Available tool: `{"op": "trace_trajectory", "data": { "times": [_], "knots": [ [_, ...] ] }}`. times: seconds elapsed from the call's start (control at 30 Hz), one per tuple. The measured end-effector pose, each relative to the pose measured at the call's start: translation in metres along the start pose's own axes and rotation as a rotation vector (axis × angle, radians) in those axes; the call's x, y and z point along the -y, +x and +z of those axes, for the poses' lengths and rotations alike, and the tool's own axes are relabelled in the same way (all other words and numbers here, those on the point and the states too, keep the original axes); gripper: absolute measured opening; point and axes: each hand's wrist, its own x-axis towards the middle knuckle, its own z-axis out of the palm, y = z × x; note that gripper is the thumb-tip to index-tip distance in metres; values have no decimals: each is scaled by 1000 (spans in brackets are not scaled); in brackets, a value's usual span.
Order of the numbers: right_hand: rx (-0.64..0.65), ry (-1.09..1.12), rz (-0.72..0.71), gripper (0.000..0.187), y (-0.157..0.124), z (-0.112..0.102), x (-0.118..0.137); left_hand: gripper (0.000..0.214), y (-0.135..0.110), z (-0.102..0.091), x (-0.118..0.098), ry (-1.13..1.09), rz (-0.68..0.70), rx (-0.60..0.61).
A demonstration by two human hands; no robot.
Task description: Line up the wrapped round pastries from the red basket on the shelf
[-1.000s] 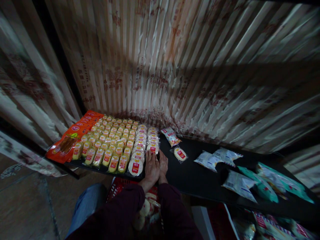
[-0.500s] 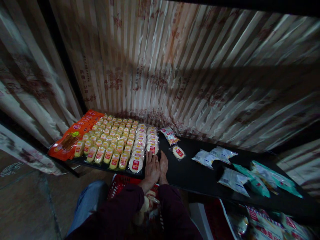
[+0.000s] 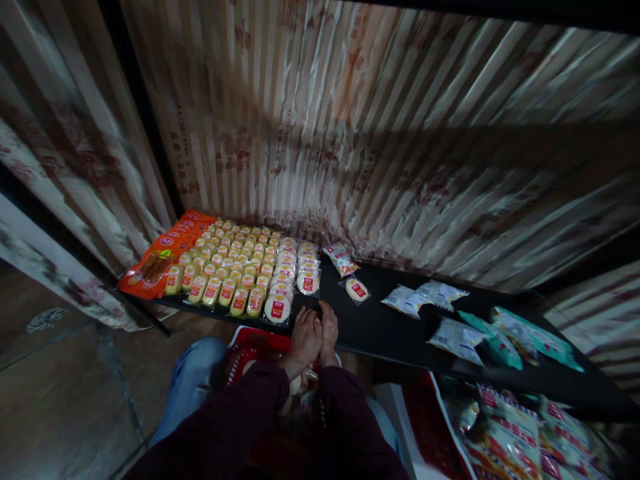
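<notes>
Fingers [image 3: 302, 316] of the person's left hand [image 3: 307, 339] and right hand [image 3: 329, 328] are bent, the two hands touching; whether they enclose anything cannot be told. Wrinkled striped sheeting [image 3: 320, 120] hangs behind the black shelf [image 3: 360, 327], and the hands lie at its front edge. Below, partly hidden by the forearms, sits a red basket [image 3: 275, 341]. An orange bag [image 3: 165, 250] lies at the shelf's left end, beside rows of yellow oblong packets [image 3: 227, 291]. Next come two columns of round white packets: the longer column [image 3: 277, 308] ends just left of the left fingers, the shorter column [image 3: 308, 281] just beyond the fingertips, apart from them. One loose round packet [image 3: 357, 289] lies farther right.
</notes>
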Motion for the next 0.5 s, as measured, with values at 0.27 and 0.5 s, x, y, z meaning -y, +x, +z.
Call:
{"op": "trace_trajectory", "data": {
  "times": [0.27, 0.5],
  "knots": [
    [-1, 92, -21, 47, -58, -8, 16, 45, -50, -16, 11, 2, 91, 93],
    [92, 142, 46, 41, -137, 4, 9, 42, -115, -2, 56, 44, 96, 119]
  ]
}}
